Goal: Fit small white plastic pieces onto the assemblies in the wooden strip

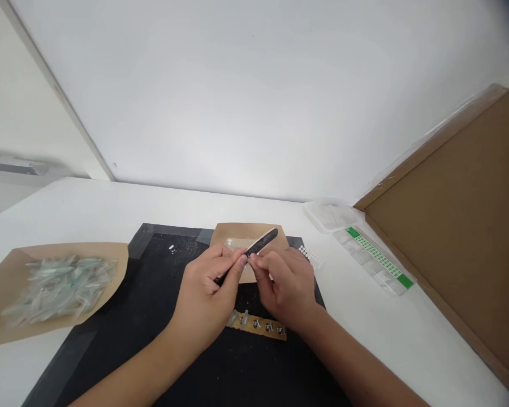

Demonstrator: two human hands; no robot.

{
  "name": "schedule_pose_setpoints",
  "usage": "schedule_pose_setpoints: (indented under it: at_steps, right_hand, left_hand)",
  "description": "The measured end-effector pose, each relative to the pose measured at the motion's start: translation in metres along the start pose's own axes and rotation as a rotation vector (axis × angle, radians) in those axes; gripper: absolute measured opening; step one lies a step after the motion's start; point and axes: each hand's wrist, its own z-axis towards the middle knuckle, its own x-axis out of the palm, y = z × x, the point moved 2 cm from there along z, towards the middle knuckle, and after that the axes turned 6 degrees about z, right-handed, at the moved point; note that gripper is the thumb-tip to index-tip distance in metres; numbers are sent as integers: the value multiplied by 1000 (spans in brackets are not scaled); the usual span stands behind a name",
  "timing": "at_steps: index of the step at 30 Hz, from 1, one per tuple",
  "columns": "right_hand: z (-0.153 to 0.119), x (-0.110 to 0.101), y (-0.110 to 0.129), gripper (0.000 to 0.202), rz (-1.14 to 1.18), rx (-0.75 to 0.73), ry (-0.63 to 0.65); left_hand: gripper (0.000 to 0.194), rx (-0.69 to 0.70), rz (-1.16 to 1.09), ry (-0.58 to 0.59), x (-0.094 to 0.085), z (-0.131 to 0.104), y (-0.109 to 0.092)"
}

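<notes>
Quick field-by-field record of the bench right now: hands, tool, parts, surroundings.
left hand: grips dark tweezers, tips hidden by the fingers
right hand: fingertips meet the left hand's at the tweezers; anything pinched is too small to tell
part strip: tan, with small metal parts, on the black mat under both hands
left of mat: brown paper heaped with clear pieces
behind hands: second brown paper
right side: green-and-white strip, clear tray, cardboard box

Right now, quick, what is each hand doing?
Left hand: closed, holding the dark tweezers.
Right hand: fingertips pinched together at the tweezers; whether it holds anything cannot be told.
</notes>
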Motion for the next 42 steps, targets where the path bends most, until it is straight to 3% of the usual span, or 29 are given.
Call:
schedule_pose_setpoints:
  at_steps: [4, 7, 14, 18, 23, 27, 30, 34, 42]
  right_hand:
    - [2, -3, -1, 29, -31, 39, -24]
    - [3, -5, 0, 33, -15, 21, 55]
    - [2, -7, 2, 32, 8, 45, 83]
    - [2, -8, 0, 29, -2, 55, 22]
    - [2, -9, 1, 31, -17, 50, 68]
    - [0, -14, 0, 18, 171, 200, 72]
    - [-6, -14, -2, 15, 442, 397, 150]
    - [-12, -12, -7, 19, 739, 658, 139]
    - [-11, -7, -14, 29, 1010, 827, 111]
  left_hand:
    - [33, -4, 12, 2, 0, -1, 1]
    - [29, 25, 5, -4, 1, -1, 0]
    - [23, 92, -1, -38, 3, -3, -3]
    - [23, 94, -9, -31, 2, -4, -1]
    - [21, 169, 24, -66, 2, -3, 0]
    - [27, 272, 70, -117, 4, -5, -2]
    - [30, 308, 79, -123, 7, -7, -2]
    - [33, 302, 85, -128, 7, -10, -1]
    - [34, 301, 86, -124, 5, -10, -3]
